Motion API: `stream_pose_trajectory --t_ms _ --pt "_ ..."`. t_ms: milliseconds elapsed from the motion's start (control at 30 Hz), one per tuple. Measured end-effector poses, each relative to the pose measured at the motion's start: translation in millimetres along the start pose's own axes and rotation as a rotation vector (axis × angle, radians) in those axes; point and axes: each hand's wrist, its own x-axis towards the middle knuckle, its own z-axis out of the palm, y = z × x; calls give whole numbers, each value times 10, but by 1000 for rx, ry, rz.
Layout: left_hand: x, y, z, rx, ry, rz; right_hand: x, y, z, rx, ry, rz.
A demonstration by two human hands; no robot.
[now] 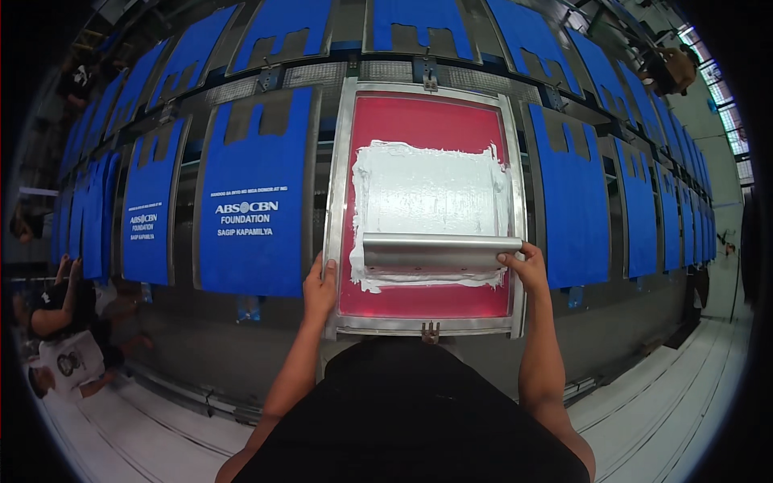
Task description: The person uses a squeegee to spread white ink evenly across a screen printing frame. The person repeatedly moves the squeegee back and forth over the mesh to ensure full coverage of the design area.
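Observation:
In front of me lies a screen printing frame (341, 185) with metal edges and a red mesh (419, 304). White ink (427, 189) covers the middle of the mesh in a rough-edged block. Across the lower part of the ink lies a wide metal squeegee (439, 251). My right hand (530, 267) grips the squeegee's right end, thumb on its near side. My left hand (320, 288) is closed on the left edge of the frame, thumb on top; its other fingers are partly hidden.
Blue bags (256, 177) lie flat on boards in rows to both sides and behind the frame; two at left carry white print. Metal hinge clamps (430, 76) stand along the rail. People (60, 314) are at far left, one touching a bag; another person (675, 71) is at far right.

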Motion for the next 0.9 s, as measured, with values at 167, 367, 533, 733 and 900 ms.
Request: stream_pose_trajectory --t_ms 167,367,533,733,900 --pt "11 105 21 2 49 -43 229 -6 -57 -40 -49 -15" --pt "110 -231 255 159 94 -26 517 417 -170 -204 -18 29" --pt "181 -210 140 4 52 -100 438 321 44 -88 -62 -36" --pt "121 -194 279 -92 39 -96 424 489 -49 -8 -76 -60" --pt "168 -341 219 -25 32 -70 384 457 -16 -13 -82 -60"
